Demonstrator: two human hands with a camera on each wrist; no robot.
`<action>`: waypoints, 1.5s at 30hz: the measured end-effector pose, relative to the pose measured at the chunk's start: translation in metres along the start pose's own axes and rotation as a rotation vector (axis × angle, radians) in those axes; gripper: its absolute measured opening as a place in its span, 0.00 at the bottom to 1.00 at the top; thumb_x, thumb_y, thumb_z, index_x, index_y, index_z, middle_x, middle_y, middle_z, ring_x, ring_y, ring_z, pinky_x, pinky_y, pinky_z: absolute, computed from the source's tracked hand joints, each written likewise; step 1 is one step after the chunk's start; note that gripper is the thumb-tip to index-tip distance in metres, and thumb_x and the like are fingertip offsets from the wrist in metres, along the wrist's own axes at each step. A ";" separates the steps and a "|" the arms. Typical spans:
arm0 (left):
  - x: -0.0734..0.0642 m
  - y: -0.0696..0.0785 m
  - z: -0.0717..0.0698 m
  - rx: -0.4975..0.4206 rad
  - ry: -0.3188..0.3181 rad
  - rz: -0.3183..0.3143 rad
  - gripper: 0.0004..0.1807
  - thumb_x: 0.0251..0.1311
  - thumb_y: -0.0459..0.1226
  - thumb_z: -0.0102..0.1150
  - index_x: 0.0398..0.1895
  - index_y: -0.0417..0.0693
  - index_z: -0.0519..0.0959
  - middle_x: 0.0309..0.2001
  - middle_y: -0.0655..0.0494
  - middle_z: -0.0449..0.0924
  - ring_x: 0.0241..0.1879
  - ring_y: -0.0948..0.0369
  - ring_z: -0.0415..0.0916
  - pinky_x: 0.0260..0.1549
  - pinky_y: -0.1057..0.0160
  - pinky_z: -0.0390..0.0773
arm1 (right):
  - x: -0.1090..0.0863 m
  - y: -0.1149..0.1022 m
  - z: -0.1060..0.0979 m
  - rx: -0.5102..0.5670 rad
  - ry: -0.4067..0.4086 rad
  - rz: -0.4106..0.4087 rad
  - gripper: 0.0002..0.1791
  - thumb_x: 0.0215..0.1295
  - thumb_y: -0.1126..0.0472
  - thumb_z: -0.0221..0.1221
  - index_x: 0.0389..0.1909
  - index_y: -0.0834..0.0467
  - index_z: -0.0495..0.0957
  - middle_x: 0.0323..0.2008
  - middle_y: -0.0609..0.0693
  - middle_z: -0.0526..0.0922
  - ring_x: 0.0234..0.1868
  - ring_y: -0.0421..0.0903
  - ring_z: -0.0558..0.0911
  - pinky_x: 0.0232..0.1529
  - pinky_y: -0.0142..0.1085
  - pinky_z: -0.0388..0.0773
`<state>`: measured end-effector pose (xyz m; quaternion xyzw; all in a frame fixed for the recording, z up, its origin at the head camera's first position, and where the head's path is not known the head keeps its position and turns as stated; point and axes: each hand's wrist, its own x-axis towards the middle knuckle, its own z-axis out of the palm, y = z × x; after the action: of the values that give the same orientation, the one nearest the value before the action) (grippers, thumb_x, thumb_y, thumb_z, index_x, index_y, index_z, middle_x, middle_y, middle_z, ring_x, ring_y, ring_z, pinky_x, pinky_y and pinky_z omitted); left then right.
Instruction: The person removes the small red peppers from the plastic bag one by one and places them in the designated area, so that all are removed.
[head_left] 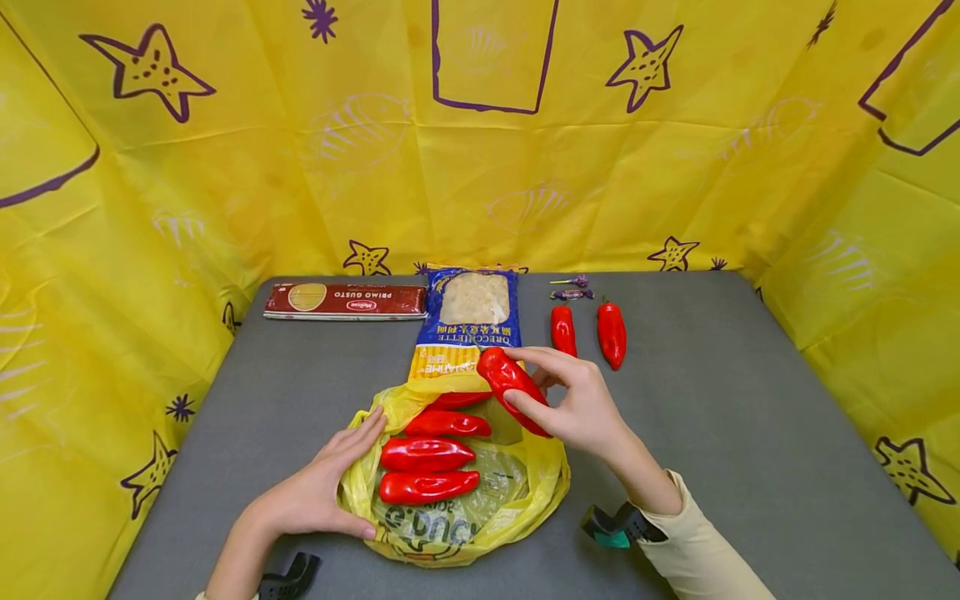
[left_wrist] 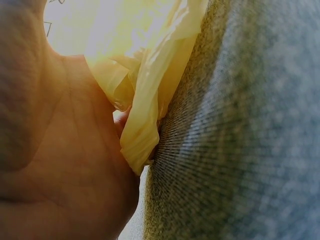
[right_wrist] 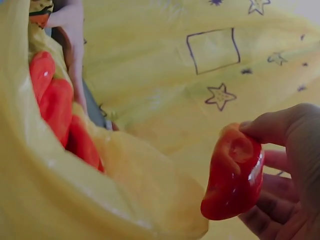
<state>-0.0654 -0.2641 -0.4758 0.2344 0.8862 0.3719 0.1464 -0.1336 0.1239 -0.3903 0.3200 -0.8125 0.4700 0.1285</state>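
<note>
My right hand (head_left: 581,400) pinches a red pepper (head_left: 513,387) between thumb and fingers, above the right rim of a yellow plastic bag (head_left: 543,467). In the right wrist view the same dented, glossy pepper (right_wrist: 232,172) hangs from the fingertips beside the bag wall (right_wrist: 145,170). Several red peppers (head_left: 427,454) lie side by side inside the bag's wide mouth. Along the bag's left side rests my left hand (head_left: 330,479), fingers extended and thumb spread toward the near rim. Its palm (left_wrist: 65,135) faces the crumpled plastic (left_wrist: 145,105) in the left wrist view.
Behind the bag lies a blue orecchette pasta packet (head_left: 474,304), with a dark red pasta packet (head_left: 345,302) to its left. Two more red peppers (head_left: 612,335) lie to the right, below small purple-wrapped candies (head_left: 572,294). Yellow patterned cloth (head_left: 480,167) surrounds the grey table (head_left: 720,417).
</note>
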 end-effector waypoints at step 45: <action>0.000 -0.001 0.001 -0.014 -0.010 -0.034 0.73 0.43 0.62 0.83 0.88 0.60 0.46 0.88 0.53 0.41 0.79 0.37 0.46 0.65 0.20 0.58 | -0.014 0.139 -0.097 -0.164 0.489 0.533 0.21 0.66 0.56 0.72 0.58 0.59 0.88 0.22 0.29 0.78 0.21 0.29 0.78 0.24 0.22 0.77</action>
<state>-0.0650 -0.2645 -0.4772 0.2203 0.8867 0.3743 0.1586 -0.2211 0.2606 -0.4417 -0.0359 -0.8475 0.4830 0.2173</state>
